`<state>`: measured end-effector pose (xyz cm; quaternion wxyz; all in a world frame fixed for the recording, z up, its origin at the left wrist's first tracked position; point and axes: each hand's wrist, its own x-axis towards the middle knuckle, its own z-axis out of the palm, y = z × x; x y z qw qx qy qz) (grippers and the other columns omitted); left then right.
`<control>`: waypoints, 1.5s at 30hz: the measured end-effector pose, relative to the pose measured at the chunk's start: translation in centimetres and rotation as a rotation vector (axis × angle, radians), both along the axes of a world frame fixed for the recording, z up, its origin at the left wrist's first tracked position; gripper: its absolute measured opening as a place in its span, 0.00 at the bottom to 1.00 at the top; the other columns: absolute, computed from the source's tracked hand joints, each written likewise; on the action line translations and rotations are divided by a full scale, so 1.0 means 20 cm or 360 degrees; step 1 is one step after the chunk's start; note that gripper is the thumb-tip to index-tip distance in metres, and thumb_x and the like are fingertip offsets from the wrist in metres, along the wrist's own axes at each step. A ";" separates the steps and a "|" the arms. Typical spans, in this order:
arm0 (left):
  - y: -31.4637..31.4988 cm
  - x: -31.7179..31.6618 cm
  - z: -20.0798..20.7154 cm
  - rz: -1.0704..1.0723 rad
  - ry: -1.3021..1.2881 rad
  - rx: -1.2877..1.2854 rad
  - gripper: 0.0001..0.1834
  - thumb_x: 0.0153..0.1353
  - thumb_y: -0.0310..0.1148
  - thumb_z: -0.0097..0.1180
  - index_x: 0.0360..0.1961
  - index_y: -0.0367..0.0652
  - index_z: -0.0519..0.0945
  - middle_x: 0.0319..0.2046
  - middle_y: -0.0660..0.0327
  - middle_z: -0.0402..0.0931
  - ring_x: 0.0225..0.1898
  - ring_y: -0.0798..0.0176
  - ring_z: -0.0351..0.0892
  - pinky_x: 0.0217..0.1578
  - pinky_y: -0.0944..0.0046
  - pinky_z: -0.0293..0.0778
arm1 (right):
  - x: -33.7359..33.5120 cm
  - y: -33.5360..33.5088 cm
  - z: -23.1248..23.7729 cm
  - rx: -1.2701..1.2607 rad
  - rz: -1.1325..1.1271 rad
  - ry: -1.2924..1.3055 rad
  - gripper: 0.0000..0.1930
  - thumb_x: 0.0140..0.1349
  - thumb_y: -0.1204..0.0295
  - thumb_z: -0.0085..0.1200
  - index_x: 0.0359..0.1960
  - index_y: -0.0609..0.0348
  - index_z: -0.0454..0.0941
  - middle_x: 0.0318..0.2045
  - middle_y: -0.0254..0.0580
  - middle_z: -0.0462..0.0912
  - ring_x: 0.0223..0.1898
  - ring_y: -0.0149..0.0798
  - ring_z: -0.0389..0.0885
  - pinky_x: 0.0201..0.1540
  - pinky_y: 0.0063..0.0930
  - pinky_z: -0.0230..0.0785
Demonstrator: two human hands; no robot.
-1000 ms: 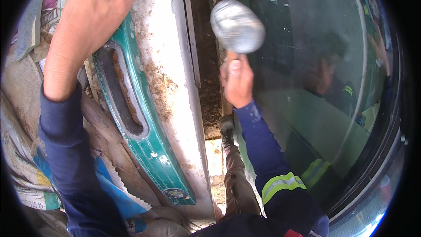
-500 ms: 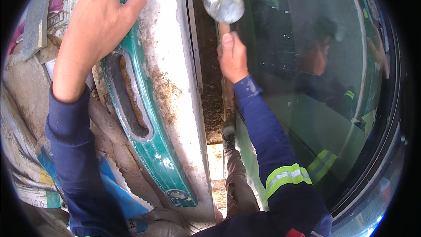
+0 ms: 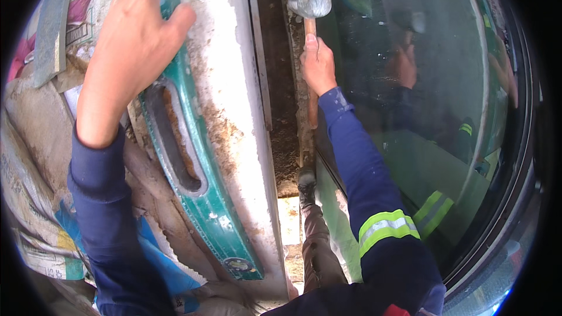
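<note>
A long green spirit level (image 3: pixel 219 222) with a slotted grip opening lies along the top of a pale, stained slab or wall edge (image 3: pixel 234 140). Toward its far end, my left hand (image 3: pixel 132 41) grips across it, thumb on the right side and fingers over the top and left; some fingertips are cut off by the picture's upper edge. My right hand (image 3: pixel 319 67) is closed round the wooden handle of a mallet (image 3: pixel 310 3). Its rounded, grey-white head points away from me, held over the narrow gap right of the slab, apart from the level.
Dusty sacks (image 3: pixel 29 158) and a blue bag (image 3: pixel 167 263) are heaped at the left, beside a grey strip (image 3: pixel 52 35). A dark glass pane (image 3: pixel 410 158) with reflections stands close on the right. My boot (image 3: pixel 306 181) is in the narrow gap (image 3: pixel 281 111).
The mallet and my right hand have shifted a little to the right, and the handle's lower end now shows below the hand. My left hand keeps its place on the level.
</note>
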<state>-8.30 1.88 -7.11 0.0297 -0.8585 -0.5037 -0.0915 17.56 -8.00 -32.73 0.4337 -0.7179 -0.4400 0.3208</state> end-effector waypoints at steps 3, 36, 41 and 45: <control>-0.14 0.13 0.11 0.0019 -0.0003 0.0047 0.35 0.62 0.38 0.56 0.66 0.29 0.64 0.49 0.30 0.75 0.53 0.31 0.76 0.56 0.47 0.71 | -0.07 0.04 0.35 0.0321 -0.0021 0.0409 0.28 0.78 0.48 0.38 0.31 0.62 0.71 0.17 0.42 0.73 0.17 0.33 0.73 0.21 0.32 0.65; -0.10 0.15 0.13 0.0070 -0.0011 -0.0096 0.35 0.61 0.37 0.56 0.66 0.29 0.63 0.49 0.30 0.75 0.54 0.31 0.75 0.56 0.46 0.71 | -0.25 -0.11 0.35 0.0898 -0.0093 -0.0035 0.20 0.75 0.55 0.45 0.44 0.65 0.73 0.29 0.58 0.82 0.29 0.60 0.83 0.34 0.47 0.73; 0.02 0.01 0.01 -0.0127 0.0155 -0.0088 0.35 0.64 0.41 0.56 0.69 0.37 0.64 0.55 0.32 0.73 0.59 0.33 0.73 0.60 0.48 0.69 | -0.23 -0.37 -0.07 -0.0517 -0.0097 -0.0341 0.22 0.76 0.54 0.40 0.43 0.63 0.73 0.33 0.73 0.80 0.39 0.75 0.78 0.43 0.63 0.67; 0.01 -0.01 0.00 -0.0123 0.0015 0.0009 0.35 0.63 0.41 0.56 0.69 0.37 0.64 0.54 0.31 0.73 0.59 0.32 0.72 0.61 0.47 0.68 | -0.18 -0.25 0.35 0.0011 -0.0118 -0.0114 0.22 0.77 0.55 0.42 0.36 0.66 0.68 0.25 0.67 0.78 0.29 0.69 0.78 0.31 0.55 0.68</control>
